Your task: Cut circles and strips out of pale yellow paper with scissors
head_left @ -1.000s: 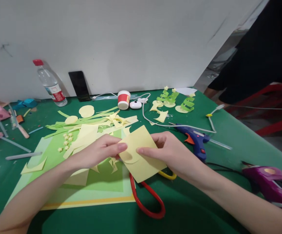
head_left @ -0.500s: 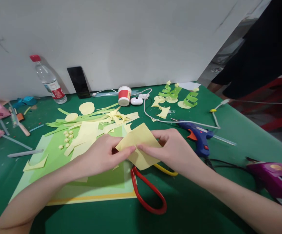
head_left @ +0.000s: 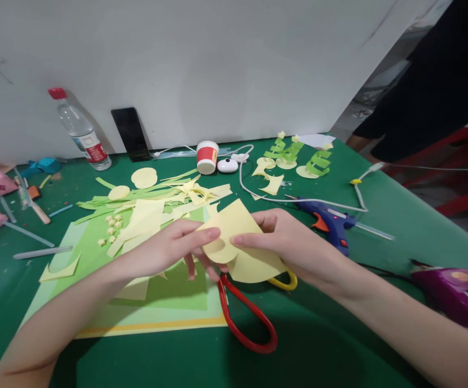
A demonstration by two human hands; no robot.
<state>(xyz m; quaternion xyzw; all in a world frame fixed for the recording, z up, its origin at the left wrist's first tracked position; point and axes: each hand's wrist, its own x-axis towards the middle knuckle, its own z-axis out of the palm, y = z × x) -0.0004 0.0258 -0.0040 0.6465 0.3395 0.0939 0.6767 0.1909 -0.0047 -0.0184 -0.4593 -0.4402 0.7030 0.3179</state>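
Plainly, yellow paper (head_left: 252, 263) sits between left hand (head_left: 179, 243) and right hand (head_left: 276, 230).

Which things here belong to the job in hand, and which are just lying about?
Likely part of the job:
yellow paper, held by left hand and right hand
red-handled scissors, partly hidden
green paper strips
small yellow paper stars
star-topped green paper spirals
blue glue gun

Probably just lying about:
plastic bottle
smartphone
paper cup
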